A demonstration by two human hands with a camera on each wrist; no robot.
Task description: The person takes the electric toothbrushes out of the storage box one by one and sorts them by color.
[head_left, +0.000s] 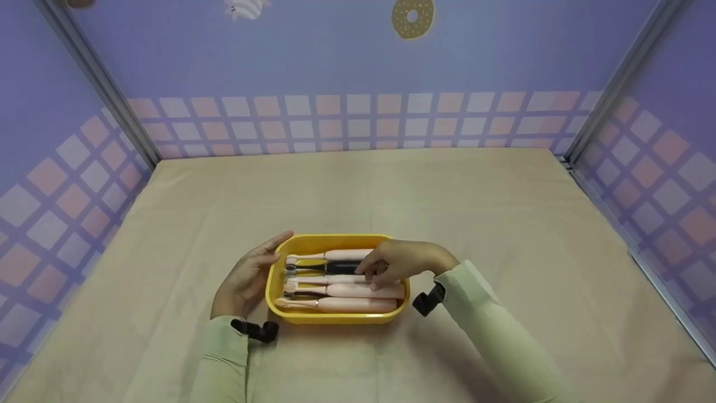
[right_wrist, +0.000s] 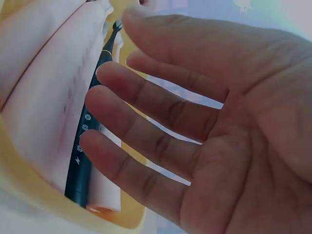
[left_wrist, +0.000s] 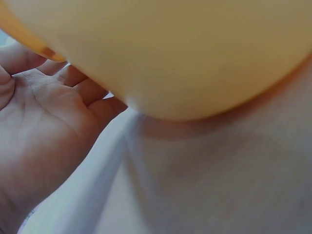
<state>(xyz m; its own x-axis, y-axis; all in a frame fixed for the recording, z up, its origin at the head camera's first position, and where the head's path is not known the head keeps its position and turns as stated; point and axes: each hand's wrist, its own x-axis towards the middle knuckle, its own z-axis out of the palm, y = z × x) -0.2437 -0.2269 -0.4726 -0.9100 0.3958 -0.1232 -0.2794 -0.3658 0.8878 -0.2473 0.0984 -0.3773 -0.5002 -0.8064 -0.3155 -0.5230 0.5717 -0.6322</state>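
Observation:
A yellow basin (head_left: 335, 319) holds several electric toothbrushes lying side by side, heads to the left. Most are pale pink, like the pink toothbrush (head_left: 358, 305) nearest the front rim. A black toothbrush (head_left: 342, 267) lies among them, and part of another dark one shows between pink handles. My left hand (head_left: 246, 280) rests against the basin's left end from outside; in the left wrist view its fingers pass partly behind the wall. Over the handles is my right hand (head_left: 400, 261). In the right wrist view its slightly bent fingertips (right_wrist: 105, 107) lie at the black handle, thumb apart.
The basin stands on a table covered with beige cloth (head_left: 464, 190). A purple wall (head_left: 335, 67) with pink and white squares closes the back, and similar walls flank both sides. Metal posts (head_left: 106, 84) mark the corners. Black cameras (head_left: 263, 331) are strapped to both wrists.

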